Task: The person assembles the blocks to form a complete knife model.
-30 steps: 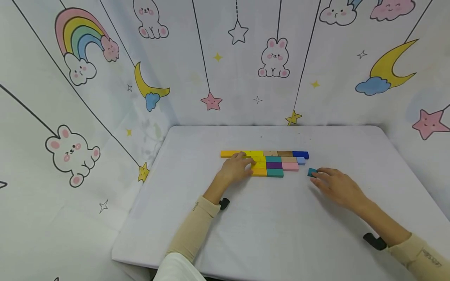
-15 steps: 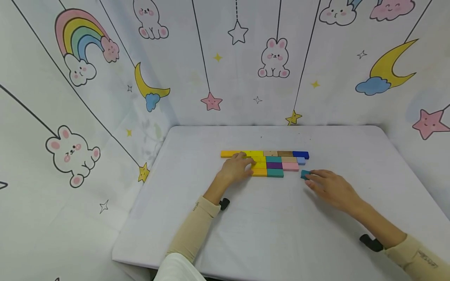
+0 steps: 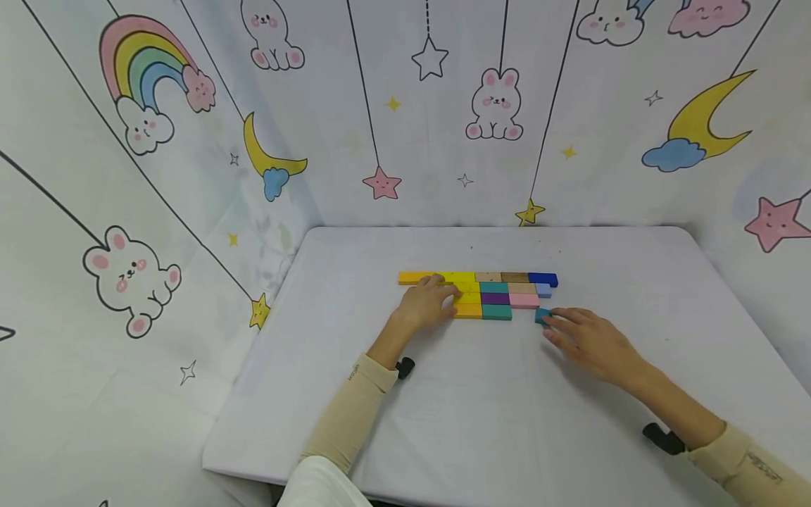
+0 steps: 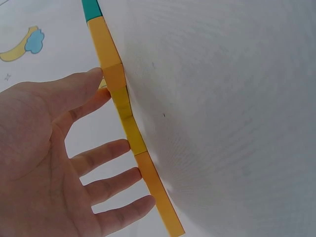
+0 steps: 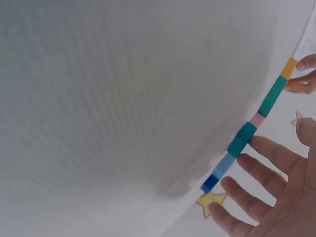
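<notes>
Flat coloured blocks lie in stepped rows on the white table. My left hand [image 3: 424, 304] rests at the left part of the rows, its fingertips touching the yellow blocks [image 3: 469, 293] and the orange block [image 3: 469, 311]. In the left wrist view its fingers are extended and spread along the blocks' sides. My right hand [image 3: 595, 345] touches a loose blue-green block [image 3: 541, 316] with its extended fingers; in the right wrist view the thumb stands away from that block [image 5: 241, 140]. A gap separates it from the green block [image 3: 497, 312], just below the pink block [image 3: 523, 301].
The back row runs from a long orange block [image 3: 415, 277] to a dark blue block [image 3: 543, 279]. A light blue block [image 3: 543, 289] ends the row in front. The white tabletop [image 3: 481, 415] meets a curtain [image 3: 418, 141] printed with bunnies, stars and moons.
My right hand has slid the blue-green block leftward across the table, closer to the green and pink blocks. The left hand has stayed in place.
</notes>
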Tool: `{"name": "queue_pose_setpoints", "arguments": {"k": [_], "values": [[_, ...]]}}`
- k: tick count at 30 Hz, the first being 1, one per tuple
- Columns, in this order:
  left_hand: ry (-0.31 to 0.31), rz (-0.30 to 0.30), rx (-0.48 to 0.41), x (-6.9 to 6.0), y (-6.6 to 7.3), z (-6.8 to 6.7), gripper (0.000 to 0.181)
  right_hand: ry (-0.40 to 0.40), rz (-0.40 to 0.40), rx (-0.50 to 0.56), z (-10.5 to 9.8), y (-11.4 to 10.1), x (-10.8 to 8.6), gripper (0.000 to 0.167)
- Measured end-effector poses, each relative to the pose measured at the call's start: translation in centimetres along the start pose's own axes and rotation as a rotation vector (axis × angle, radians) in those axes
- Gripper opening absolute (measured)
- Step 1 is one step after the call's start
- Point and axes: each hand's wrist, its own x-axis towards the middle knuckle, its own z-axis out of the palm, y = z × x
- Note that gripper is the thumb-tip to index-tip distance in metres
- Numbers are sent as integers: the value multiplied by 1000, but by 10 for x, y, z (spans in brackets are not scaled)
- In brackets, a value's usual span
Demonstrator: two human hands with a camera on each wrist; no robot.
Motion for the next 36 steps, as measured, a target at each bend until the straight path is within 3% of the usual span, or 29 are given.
{"name": "queue_pose_setpoints", "arguments": {"k": [10, 23, 36], "values": [[-1, 2, 0, -1, 0, -1, 41, -27, -11, -4, 2, -7, 5, 45], [1, 6, -12, -1, 0, -1, 40, -39, -86, -4, 8, -14, 15, 46], [8, 4, -9, -1, 0, -1, 40, -51, -89, -26, 13, -18, 22, 51]]}}
